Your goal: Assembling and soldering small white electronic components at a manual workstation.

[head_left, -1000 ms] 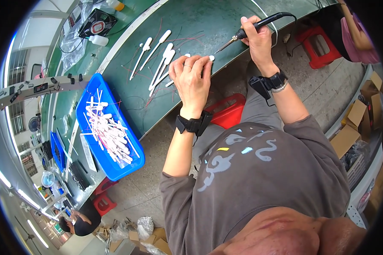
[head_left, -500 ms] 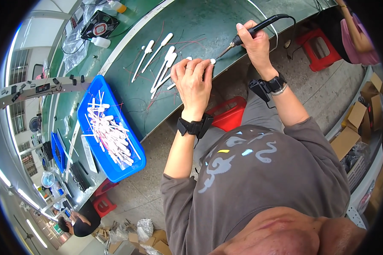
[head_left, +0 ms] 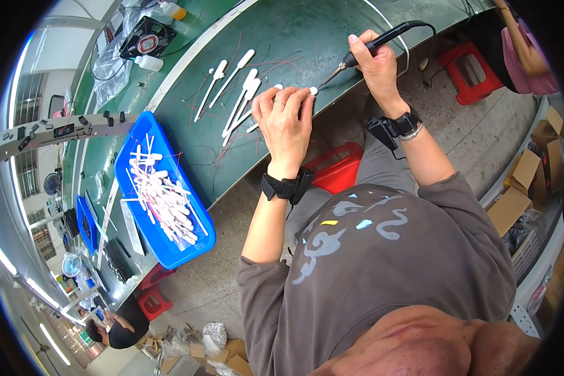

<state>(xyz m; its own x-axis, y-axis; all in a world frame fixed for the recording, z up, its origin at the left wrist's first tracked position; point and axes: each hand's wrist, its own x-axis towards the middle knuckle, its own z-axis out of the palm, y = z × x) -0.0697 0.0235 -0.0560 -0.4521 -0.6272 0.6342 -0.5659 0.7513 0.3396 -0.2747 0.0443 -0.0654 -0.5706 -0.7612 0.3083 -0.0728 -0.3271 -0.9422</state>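
A: Location of the white piece [head_left: 313, 91]?

B: At the tips of the left hand's [head_left: 286, 128] fingers [head_left: 299, 98], apparently pinched between thumb and index, near the worktop's [head_left: 310, 31] edge.

A: And at right?

B: In the right hand [head_left: 379, 69], fingers closed around the black handle of a soldering iron [head_left: 382, 41]; tip beside the white piece, contact too small to tell.

A: Surface and room?

B: Green, with white sticks [head_left: 246, 59] and thin wires; leftward, a blue tray [head_left: 197, 252] of similar sticks; farther right, cardboard boxes [head_left: 511, 207].
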